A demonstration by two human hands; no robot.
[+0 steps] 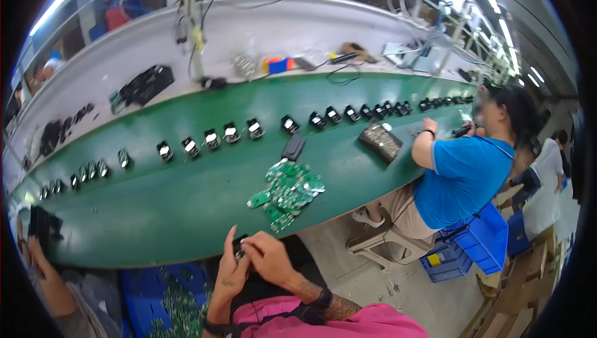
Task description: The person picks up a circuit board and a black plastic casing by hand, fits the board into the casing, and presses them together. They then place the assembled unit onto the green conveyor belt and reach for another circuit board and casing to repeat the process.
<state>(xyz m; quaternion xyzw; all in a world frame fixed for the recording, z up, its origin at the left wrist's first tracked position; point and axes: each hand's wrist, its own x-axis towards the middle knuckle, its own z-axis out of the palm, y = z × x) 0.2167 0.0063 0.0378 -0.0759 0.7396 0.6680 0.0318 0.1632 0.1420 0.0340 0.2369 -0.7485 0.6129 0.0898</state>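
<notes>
My left hand (229, 271) and my right hand (268, 256) meet just below the near edge of the green conveyor belt (174, 201). Together they hold a small black part (239, 248) between the fingers; most of it is hidden by them. A pile of green circuit boards (286, 192) lies on the belt just beyond my hands. A flat black piece (293, 147) rests on the belt behind the pile.
A row of small black housings (231, 131) runs along the belt's far side. A blue bin of circuit boards (168, 304) sits at my lower left. A person in a blue shirt (463, 176) works at right beside a dark tray (380, 141); another person's arm (43, 269) is at left.
</notes>
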